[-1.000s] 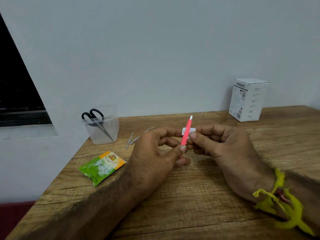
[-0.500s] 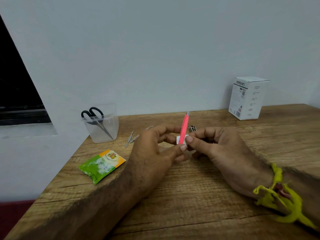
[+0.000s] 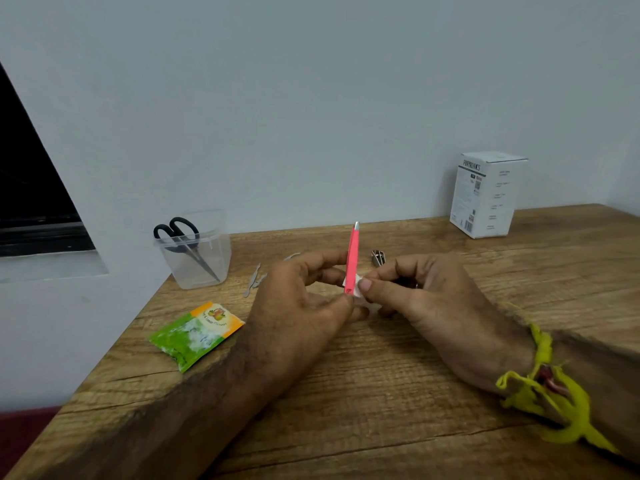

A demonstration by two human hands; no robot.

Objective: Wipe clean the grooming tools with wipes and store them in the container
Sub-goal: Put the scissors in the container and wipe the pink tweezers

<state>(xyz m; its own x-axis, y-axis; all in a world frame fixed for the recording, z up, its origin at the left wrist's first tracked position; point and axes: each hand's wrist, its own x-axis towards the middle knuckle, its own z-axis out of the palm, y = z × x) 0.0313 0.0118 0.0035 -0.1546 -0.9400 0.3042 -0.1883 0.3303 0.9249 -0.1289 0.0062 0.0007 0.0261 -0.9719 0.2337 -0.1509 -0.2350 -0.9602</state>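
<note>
The wooden tabletop (image 3: 398, 393) fills the lower half of my view, with everything I need within reach. At about one o'clock, back by the wall, stands a white box (image 3: 486, 199); the dark lettering along its top edge looks like a brand name, but I can't read it surely. At ten o'clock sits the clear container (image 3: 195, 258) with the black-handled scissors (image 3: 183, 240) already standing inside, points down. At nine o'clock lies the green and orange wipe packet (image 3: 195, 336), with small print that seems to end in "Flavour". My left hand (image 3: 298, 313) pinches the bottom end of the pink tweezers (image 3: 352, 259) between thumb and fingers, holding them upright, tip toward twelve o'clock. My right hand (image 3: 419, 296) pinches a small white wipe (image 3: 358, 284) against the lower part of the tweezers. Just beyond my left hand, at eleven o'clock, lie a couple of thin metal tools (image 3: 254, 280), and a small metal clipper-like piece (image 3: 378, 258) rests just past my right fingers. I judge I'm mid-wipe on the tweezers; next I'd draw the wipe up toward the tip, then carry the tweezers over to ten o'clock and drop them beside the scissors.
</note>
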